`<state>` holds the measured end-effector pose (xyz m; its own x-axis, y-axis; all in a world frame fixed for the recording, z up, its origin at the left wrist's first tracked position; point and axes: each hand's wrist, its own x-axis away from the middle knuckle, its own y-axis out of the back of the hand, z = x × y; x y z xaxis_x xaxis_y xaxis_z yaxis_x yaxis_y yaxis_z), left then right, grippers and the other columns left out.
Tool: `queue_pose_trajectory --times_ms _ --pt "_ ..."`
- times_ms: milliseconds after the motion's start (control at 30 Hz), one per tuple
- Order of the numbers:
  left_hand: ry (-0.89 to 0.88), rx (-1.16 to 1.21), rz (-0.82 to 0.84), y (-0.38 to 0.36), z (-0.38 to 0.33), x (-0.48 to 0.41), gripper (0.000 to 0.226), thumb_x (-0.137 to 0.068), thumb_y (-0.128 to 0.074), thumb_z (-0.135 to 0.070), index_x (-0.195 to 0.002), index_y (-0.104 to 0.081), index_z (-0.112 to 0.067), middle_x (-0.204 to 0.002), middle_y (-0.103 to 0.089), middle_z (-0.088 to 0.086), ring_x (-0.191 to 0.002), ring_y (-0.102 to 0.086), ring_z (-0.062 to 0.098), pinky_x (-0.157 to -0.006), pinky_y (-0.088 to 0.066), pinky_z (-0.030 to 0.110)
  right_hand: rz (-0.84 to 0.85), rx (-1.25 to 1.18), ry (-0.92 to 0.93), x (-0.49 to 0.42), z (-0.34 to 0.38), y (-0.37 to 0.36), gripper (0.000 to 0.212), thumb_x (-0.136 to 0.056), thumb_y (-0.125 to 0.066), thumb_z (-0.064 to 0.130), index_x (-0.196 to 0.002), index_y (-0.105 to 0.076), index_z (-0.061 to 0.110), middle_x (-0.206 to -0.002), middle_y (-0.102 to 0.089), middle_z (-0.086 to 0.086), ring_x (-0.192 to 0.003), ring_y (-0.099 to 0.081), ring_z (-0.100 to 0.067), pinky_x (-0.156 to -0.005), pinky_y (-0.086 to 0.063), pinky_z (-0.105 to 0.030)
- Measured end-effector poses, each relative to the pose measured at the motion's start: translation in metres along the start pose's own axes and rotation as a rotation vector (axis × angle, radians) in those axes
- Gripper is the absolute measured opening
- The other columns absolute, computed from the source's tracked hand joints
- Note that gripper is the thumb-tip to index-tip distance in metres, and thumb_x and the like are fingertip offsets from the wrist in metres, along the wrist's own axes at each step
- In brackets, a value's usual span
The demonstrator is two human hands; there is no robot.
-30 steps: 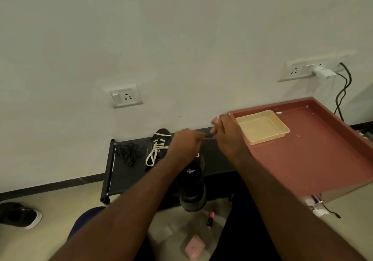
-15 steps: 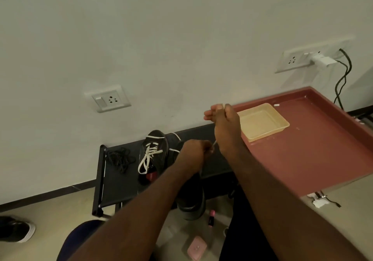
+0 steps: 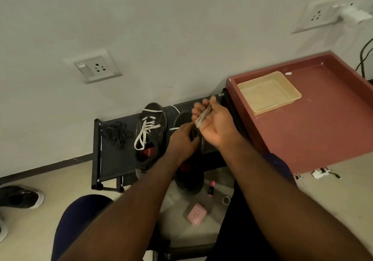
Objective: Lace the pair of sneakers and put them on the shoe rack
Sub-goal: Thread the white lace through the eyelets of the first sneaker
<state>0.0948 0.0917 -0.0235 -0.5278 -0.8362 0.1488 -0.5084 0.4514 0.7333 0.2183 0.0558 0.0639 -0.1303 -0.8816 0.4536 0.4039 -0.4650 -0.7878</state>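
Now, vs. half a sec ago, right hand (image 3: 214, 125) has rolled palm-up, fingers curled round the white lace (image 3: 201, 117), which blurs into a flat pale band rather than a thin taut line. Left hand (image 3: 182, 140) stays knuckles-up just below-left, nearly touching it, gripping the black sneaker (image 3: 188, 178) under both hands. Laced sneaker (image 3: 150, 131), w/ flat white laces, sits left of left hand on the black fabric shoe rack (image 3: 113, 159).
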Motion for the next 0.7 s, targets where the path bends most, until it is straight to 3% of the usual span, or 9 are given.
queue_pose_trajectory --times_ms 67,133,267,367,433,500,567,633,700 --pt "0.007 -0.065 0.012 -0.006 0.0 0.005 0.06 -0.079 -0.058 -0.04 -0.135 -0.053 -0.02 -0.134 -0.058 0.003 -0.119 -0.056 0.022 -0.102 -0.045 0.046 -0.162 -0.147 0.26 -0.027 -0.007 -0.021 0.031 -0.11 -0.035 0.024 -0.094 -0.055 0.006 -0.093 -0.066 -0.015 -0.087 -0.068 -0.028 -0.08 -0.054 -0.035" --pt "0.001 -0.164 0.047 -0.006 -0.001 0.01 0.069 -0.08 -0.055 -0.044 -0.144 -0.043 -0.022 -0.145 -0.048 0.002 -0.128 -0.049 0.024 -0.109 -0.038 0.052 -0.289 0.036 0.446 -0.05 -0.012 -0.031 0.022 -0.108 -0.038 0.017 -0.101 -0.054 0.005 -0.105 -0.066 -0.018 -0.103 -0.066 -0.033 -0.089 -0.053 -0.034" --pt "0.032 -0.26 0.108 -0.003 0.0 0.014 0.079 -0.09 -0.053 -0.035 -0.158 -0.016 -0.014 -0.163 -0.02 0.007 -0.147 -0.025 0.026 -0.121 -0.017 0.049 -0.256 1.526 0.618 -0.07 -0.005 0.006 0.03 -0.107 -0.037 0.032 -0.09 -0.05 0.011 -0.085 -0.056 -0.007 -0.086 -0.059 -0.027 -0.074 -0.044 -0.036" --pt "0.032 -0.26 0.086 -0.006 0.005 0.012 0.078 -0.093 -0.05 -0.036 -0.157 -0.015 -0.01 -0.164 -0.018 0.01 -0.148 -0.022 0.026 -0.122 -0.015 0.049 -0.11 2.353 0.137 -0.055 0.011 0.03 0.068 -0.102 -0.025 0.063 -0.1 -0.064 0.008 -0.095 -0.065 -0.01 -0.096 -0.065 -0.029 -0.082 -0.047 -0.037" --pt "0.039 -0.247 0.089 -0.007 0.006 0.01 0.076 -0.094 -0.05 -0.034 -0.157 -0.016 -0.009 -0.164 -0.017 0.009 -0.149 -0.021 0.025 -0.122 -0.014 0.049 -0.044 2.179 -0.347 -0.033 0.024 0.033 0.086 -0.095 -0.02 0.076 -0.103 -0.066 0.004 -0.09 -0.068 -0.011 -0.082 -0.068 -0.025 -0.076 -0.053 -0.036" --pt "0.029 -0.209 0.056 -0.009 0.007 0.009 0.074 -0.094 -0.051 -0.035 -0.157 -0.019 -0.011 -0.163 -0.021 0.008 -0.148 -0.024 0.026 -0.121 -0.016 0.051 0.149 1.503 -0.653 -0.014 0.029 0.029 0.083 -0.093 -0.022 0.077 -0.087 -0.063 0.005 -0.074 -0.063 -0.01 -0.062 -0.062 -0.019 -0.062 -0.052 -0.03" --pt "0.004 -0.176 0.028 -0.011 0.005 0.01 0.075 -0.092 -0.053 -0.036 -0.156 -0.022 -0.013 -0.161 -0.026 0.008 -0.146 -0.028 0.027 -0.12 -0.017 0.053 0.242 0.716 -0.444 -0.009 0.023 0.02 0.072 -0.099 -0.026 0.067 -0.082 -0.06 0.006 -0.068 -0.062 -0.009 -0.06 -0.062 -0.019 -0.061 -0.054 -0.029" --pt "-0.02 -0.211 0.054 -0.011 0.001 0.015 0.079 -0.091 -0.053 -0.033 -0.158 -0.016 -0.012 -0.163 -0.021 0.008 -0.148 -0.022 0.025 -0.122 -0.011 0.052 0.116 0.177 -0.022 -0.024 0.01 0.008 0.061 -0.106 -0.026 0.052 -0.096 -0.062 0.003 -0.087 -0.071 -0.014 -0.084 -0.07 -0.025 -0.083 -0.056 -0.036" --pt "-0.032 -0.259 0.058 -0.012 0.0 0.02 0.081 -0.093 -0.052 -0.032 -0.159 -0.008 -0.012 -0.165 -0.012 0.006 -0.151 -0.015 0.021 -0.124 -0.004 0.048 -0.089 0.214 0.293 -0.045 -0.005 -0.003 0.05 -0.108 -0.03 0.041 -0.116 -0.058 0.0 -0.111 -0.068 -0.015 -0.106 -0.066 -0.025 -0.1 -0.047 -0.039"
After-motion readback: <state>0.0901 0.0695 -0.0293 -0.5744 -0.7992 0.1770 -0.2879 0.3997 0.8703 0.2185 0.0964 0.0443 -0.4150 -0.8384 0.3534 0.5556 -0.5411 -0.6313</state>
